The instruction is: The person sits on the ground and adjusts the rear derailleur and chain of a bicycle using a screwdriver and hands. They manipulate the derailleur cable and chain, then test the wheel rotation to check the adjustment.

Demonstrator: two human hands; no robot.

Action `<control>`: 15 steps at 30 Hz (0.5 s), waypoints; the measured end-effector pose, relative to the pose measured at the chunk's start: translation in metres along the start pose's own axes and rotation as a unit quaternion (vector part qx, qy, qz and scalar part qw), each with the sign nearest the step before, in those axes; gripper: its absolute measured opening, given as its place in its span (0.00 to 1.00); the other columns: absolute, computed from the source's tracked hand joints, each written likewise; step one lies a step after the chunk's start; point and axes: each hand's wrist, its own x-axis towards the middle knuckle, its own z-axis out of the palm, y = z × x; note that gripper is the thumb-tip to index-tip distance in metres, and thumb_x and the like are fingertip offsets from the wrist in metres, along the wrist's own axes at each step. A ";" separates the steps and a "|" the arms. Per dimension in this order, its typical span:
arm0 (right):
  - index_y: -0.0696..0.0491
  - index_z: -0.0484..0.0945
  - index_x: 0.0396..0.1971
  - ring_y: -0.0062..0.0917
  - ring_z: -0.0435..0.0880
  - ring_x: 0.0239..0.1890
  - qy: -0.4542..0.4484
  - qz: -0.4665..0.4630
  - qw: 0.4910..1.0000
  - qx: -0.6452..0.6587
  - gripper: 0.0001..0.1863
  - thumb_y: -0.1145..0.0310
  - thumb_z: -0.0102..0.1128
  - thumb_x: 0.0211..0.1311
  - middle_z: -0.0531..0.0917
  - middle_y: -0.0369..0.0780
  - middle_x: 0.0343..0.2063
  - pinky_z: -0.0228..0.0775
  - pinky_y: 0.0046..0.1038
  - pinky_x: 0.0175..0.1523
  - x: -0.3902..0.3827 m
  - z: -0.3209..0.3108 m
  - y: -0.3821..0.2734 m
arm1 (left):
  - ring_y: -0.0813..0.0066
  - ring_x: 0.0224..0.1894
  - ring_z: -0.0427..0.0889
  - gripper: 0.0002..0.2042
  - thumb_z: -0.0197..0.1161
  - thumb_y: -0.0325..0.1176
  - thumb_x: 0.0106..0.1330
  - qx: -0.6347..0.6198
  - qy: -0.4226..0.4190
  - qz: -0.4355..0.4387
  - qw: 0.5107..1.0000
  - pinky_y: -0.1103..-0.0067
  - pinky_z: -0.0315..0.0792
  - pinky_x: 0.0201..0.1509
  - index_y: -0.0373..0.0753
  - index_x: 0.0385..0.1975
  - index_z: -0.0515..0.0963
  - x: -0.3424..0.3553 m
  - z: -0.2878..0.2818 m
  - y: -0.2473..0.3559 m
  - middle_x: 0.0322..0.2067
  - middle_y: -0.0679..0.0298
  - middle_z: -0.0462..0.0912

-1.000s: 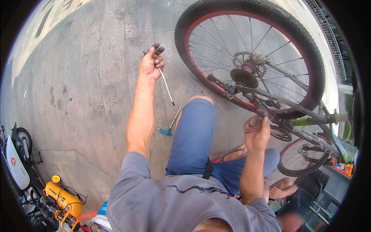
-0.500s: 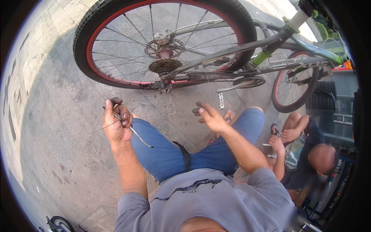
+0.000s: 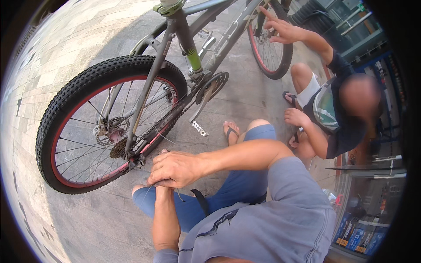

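Close by the rear axle of a bicycle [image 3: 144, 83], my two hands are together. My right hand [image 3: 177, 168] lies over the left with its fingers curled down, and what they grip is hidden. Beneath it, my left hand [image 3: 163, 185] is mostly covered; only its wrist end shows. A short end of bicycle cable housing [image 3: 180, 195] pokes out below the hands, and thin wire strands trail beside them. Just ahead are the rear derailleur [image 3: 137, 162] and the sprocket cassette [image 3: 118, 149].
The knobbly rear tyre [image 3: 50, 118] with its red rim fills the left. A crank with a metal pedal [image 3: 199, 129] hangs ahead of my knee. To the right squats another person [image 3: 337, 114], one hand raised near the front wheel [image 3: 280, 52]. Boxes [image 3: 359, 232] stand on a shelf at lower right.
My hands were apart; the right has come across onto the left. The view has turned, so the bicycle sits further left and at a slant. The other person has raised a hand toward the bicycle.
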 end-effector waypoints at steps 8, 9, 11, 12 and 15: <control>0.61 0.76 0.47 0.39 0.83 0.45 0.112 0.223 0.958 0.142 0.14 0.72 0.52 0.64 0.84 0.49 0.39 0.74 0.33 0.49 -0.018 -0.055 0.009 | 0.85 0.13 0.60 0.16 0.42 0.45 0.73 0.082 0.077 -0.105 0.988 0.86 0.50 0.15 0.43 0.50 0.68 0.022 0.011 0.021 0.34 0.65 0.76; 0.61 0.74 0.50 0.40 0.83 0.44 0.110 0.227 0.960 0.125 0.16 0.70 0.50 0.66 0.84 0.49 0.39 0.74 0.34 0.49 -0.018 -0.060 0.010 | 0.85 0.13 0.60 0.18 0.39 0.47 0.72 0.107 0.061 -0.090 0.988 0.86 0.51 0.16 0.43 0.50 0.68 0.019 0.008 0.028 0.34 0.64 0.76; 0.60 0.70 0.51 0.44 0.82 0.39 0.108 0.212 0.967 0.092 0.17 0.68 0.49 0.66 0.83 0.50 0.34 0.73 0.38 0.44 -0.019 -0.064 0.013 | 0.84 0.14 0.59 0.20 0.40 0.50 0.70 0.158 0.061 -0.078 0.982 0.87 0.50 0.16 0.41 0.47 0.70 0.009 -0.002 0.039 0.34 0.63 0.77; 0.60 0.69 0.51 0.46 0.82 0.37 0.091 0.228 0.964 0.106 0.17 0.68 0.49 0.66 0.82 0.50 0.31 0.72 0.40 0.42 -0.020 -0.064 0.014 | 0.84 0.14 0.60 0.19 0.39 0.48 0.72 0.163 0.052 -0.064 0.983 0.87 0.50 0.16 0.40 0.45 0.71 0.005 -0.007 0.042 0.32 0.63 0.78; 0.55 0.70 0.46 0.48 0.80 0.34 0.080 0.207 0.967 0.123 0.13 0.67 0.50 0.64 0.80 0.50 0.26 0.68 0.45 0.39 -0.018 -0.057 0.015 | 0.87 0.16 0.61 0.15 0.45 0.43 0.72 0.207 0.000 -0.071 0.976 0.89 0.52 0.19 0.39 0.44 0.73 -0.008 -0.022 0.049 0.28 0.65 0.78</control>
